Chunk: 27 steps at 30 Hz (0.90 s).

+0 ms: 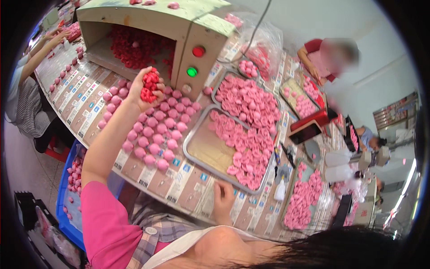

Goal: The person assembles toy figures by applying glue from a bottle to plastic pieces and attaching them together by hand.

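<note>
My left hand (144,92) is raised in front of the opening of a cream box-shaped machine (134,21), its fingers closed round a clump of small red pieces (150,85). More red pieces (141,47) are heaped inside the machine. Below the hand, several pink balls with small pointed tips (156,127) stand in rows on the table. My right hand (223,201) is at the table's near edge, its fingers curled in, with nothing visible in them. It is nearest to a grey-rimmed tray (208,157) partly covered with pink petal-like pieces (251,154).
A second tray heaped with pink pieces (244,98) adjoins the first. A phone (306,133), a white bottle (280,190) and another pink-filled tray (302,201) lie to the right. A blue crate (67,197) stands below left. Co-workers sit at the far left and far right.
</note>
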Each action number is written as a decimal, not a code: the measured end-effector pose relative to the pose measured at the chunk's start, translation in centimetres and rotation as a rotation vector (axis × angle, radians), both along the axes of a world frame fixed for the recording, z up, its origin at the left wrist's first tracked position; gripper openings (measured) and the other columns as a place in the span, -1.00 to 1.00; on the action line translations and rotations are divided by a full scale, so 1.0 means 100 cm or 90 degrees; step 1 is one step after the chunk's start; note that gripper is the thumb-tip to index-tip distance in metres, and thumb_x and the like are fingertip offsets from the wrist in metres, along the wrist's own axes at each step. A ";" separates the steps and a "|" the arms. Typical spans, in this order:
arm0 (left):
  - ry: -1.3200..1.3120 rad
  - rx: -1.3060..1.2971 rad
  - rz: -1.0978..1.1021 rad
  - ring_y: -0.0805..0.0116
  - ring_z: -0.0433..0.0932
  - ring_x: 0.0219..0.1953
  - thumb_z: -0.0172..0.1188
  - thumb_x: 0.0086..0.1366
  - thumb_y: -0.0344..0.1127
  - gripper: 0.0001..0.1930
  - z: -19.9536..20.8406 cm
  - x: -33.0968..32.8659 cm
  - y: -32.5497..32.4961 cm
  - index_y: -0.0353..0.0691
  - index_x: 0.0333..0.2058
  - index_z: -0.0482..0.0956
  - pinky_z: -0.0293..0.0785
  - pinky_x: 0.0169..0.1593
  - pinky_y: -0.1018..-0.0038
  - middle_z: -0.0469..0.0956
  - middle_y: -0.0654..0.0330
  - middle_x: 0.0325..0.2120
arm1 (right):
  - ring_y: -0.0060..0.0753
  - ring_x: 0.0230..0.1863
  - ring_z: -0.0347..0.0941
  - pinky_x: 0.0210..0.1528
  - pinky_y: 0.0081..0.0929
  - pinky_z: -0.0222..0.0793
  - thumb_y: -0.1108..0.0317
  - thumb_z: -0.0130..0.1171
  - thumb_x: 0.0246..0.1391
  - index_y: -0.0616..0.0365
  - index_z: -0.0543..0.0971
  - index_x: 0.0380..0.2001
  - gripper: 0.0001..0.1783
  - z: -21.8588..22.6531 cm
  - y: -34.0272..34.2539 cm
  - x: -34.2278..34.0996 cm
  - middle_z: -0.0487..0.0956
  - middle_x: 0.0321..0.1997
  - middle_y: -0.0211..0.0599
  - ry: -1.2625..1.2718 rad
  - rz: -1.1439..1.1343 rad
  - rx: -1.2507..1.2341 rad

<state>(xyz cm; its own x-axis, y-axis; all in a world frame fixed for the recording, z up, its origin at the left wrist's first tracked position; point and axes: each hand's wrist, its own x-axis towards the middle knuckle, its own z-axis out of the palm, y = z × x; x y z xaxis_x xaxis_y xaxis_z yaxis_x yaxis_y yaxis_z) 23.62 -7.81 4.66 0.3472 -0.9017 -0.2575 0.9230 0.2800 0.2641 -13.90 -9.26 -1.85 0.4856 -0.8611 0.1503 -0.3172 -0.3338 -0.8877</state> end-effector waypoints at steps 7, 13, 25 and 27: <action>-0.407 0.127 -0.155 0.59 0.31 -0.65 0.03 0.12 -0.12 -0.76 -0.023 -0.195 -0.005 -0.16 -0.53 0.35 0.20 -0.67 0.68 0.31 0.33 -0.66 | -0.24 0.05 0.16 0.10 -0.42 0.01 0.25 0.04 -0.02 0.31 0.23 -0.04 -0.49 0.038 0.002 0.055 0.25 0.03 -0.14 -0.394 0.005 0.005; -1.312 0.008 -0.005 0.30 0.37 -0.50 0.14 -0.09 -0.28 -0.83 -0.067 -0.258 0.004 -0.21 -0.57 0.39 0.32 -0.43 0.46 0.35 0.22 -0.55 | -0.33 -0.04 0.23 -0.02 -0.48 0.14 0.34 -0.08 0.06 0.26 0.28 -0.07 -0.63 0.014 0.009 0.006 0.26 0.00 -0.22 -0.212 -0.071 0.283; -1.461 -0.066 -0.159 0.18 0.29 -0.13 0.26 -0.20 -0.24 -0.57 -0.048 -0.269 0.029 -0.13 -0.25 0.44 0.18 -0.06 0.28 0.35 0.19 -0.28 | -0.38 -0.30 0.42 -0.25 -0.57 0.30 0.42 -0.03 0.00 0.21 0.48 -0.33 -0.83 0.004 -0.003 -0.050 0.49 -0.32 -0.25 -0.098 -0.077 0.144; -1.450 -0.038 -0.156 0.17 0.28 -0.12 0.26 -0.19 -0.24 -0.56 -0.050 -0.270 0.034 -0.13 -0.23 0.43 0.16 -0.03 0.27 0.35 0.17 -0.26 | -0.35 -0.30 0.40 -0.25 -0.53 0.29 0.40 0.03 -0.05 0.19 0.49 -0.36 -0.84 0.007 -0.007 -0.055 0.48 -0.35 -0.27 -0.017 -0.063 0.032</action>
